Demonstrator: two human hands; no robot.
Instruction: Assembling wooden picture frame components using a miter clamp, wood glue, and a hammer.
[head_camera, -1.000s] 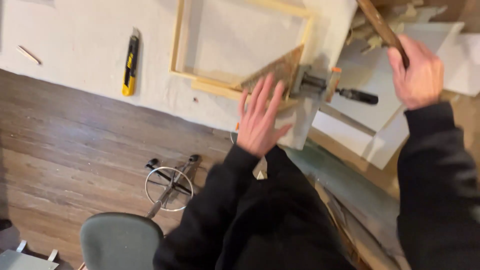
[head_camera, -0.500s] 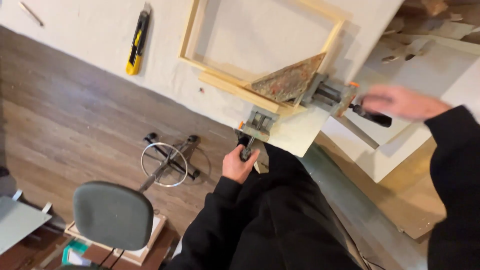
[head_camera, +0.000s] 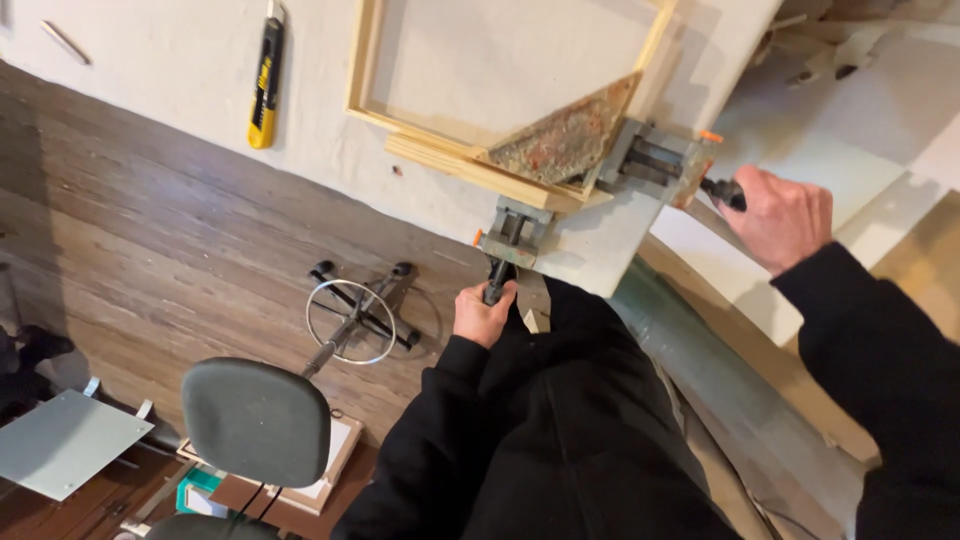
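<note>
Rusty corner clamp (head_camera: 585, 150) gripping pale wooden frame (head_camera: 440, 150)

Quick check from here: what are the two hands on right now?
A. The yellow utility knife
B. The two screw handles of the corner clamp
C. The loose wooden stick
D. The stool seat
B: the left hand and right hand each grip a dark handle of the corner clamp at the wooden frame corner.

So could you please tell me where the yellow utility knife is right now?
In the head view, the yellow utility knife lies at upper left on the white worktable, left of the wooden frame, away from both hands.
</note>
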